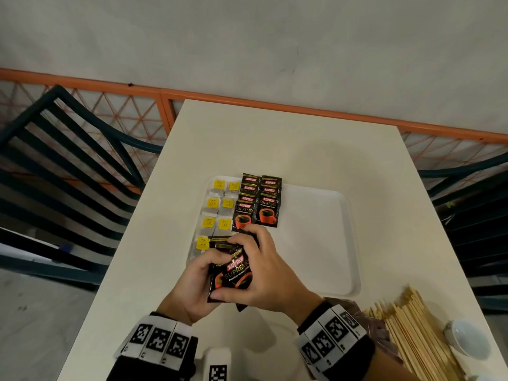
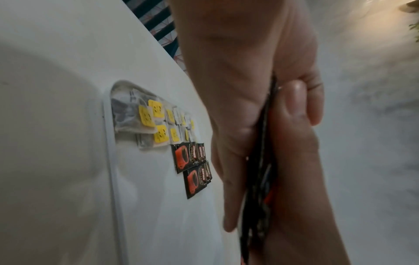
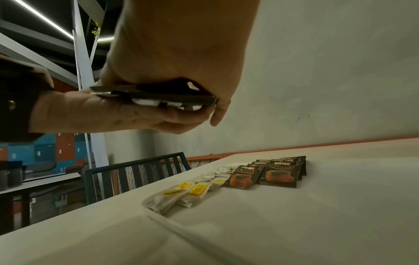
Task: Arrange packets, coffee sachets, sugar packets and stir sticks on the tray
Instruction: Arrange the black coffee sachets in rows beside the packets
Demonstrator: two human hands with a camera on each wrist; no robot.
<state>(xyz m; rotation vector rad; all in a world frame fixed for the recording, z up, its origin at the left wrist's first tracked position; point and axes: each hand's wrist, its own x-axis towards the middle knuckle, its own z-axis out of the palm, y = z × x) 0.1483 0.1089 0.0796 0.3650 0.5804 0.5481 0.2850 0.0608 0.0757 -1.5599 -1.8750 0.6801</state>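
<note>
**Both hands on the sachet stack**

My left hand [image 1: 189,284] and right hand [image 1: 261,273] grip a stack of coffee sachets [image 1: 232,273] above the tray's [image 1: 330,243] near edge, where tea bags [image 1: 217,213] and laid sachets [image 1: 257,202] sit.

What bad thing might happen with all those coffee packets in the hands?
Both hands, left and right, grip a loose stack of sachets above the tray. One may slip out and land on the tea bags just below, knocking them crooked. Laying the next one down might also nudge the overlapping coffee rows out of line.
</note>
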